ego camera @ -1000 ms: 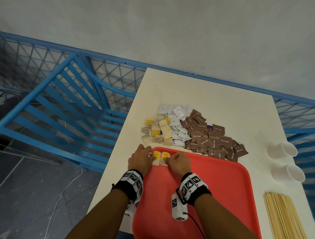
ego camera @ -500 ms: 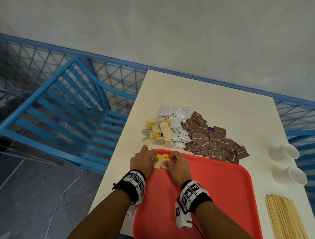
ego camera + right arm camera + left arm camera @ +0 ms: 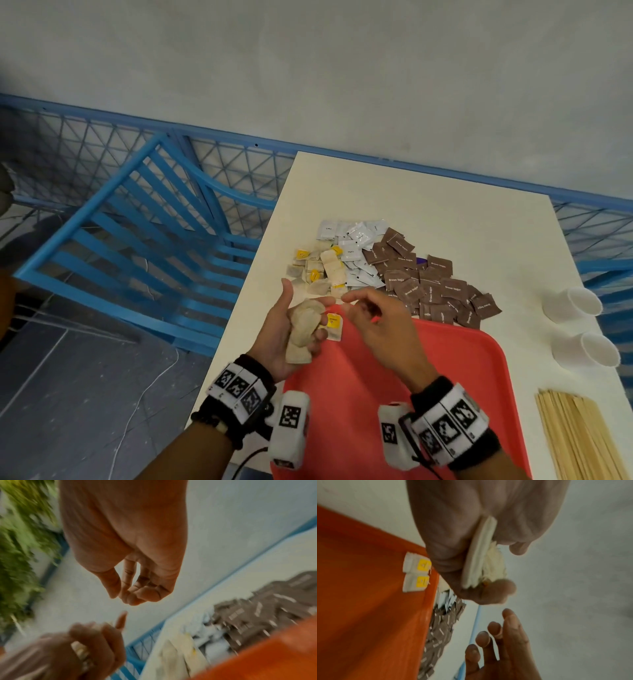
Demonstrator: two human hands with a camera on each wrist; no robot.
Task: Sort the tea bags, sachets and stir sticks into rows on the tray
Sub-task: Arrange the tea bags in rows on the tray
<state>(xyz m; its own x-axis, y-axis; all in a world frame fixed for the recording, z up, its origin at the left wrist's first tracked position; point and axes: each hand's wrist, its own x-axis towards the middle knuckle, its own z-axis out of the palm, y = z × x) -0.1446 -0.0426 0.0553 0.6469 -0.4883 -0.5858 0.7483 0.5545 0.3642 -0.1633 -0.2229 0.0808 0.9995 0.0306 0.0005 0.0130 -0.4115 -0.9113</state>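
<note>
Tea-bag row under way: left hand (image 3: 291, 329) clutches a bunch of tea bags (image 3: 303, 330); right hand (image 3: 371, 322), loosely curled and holding nothing, should pinch one and lay it at the tray's (image 3: 445, 377) eleven o'clock corner.

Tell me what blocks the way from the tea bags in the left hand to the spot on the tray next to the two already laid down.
Nothing visible does. The left hand grips a bunch of tea bags just over the tray corner; the two laid tea bags lie right beside it. The right hand hovers nearby, holding nothing.

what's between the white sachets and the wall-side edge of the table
Nothing: in the head view bare table runs from the white sachets to the table's far edge.
</note>
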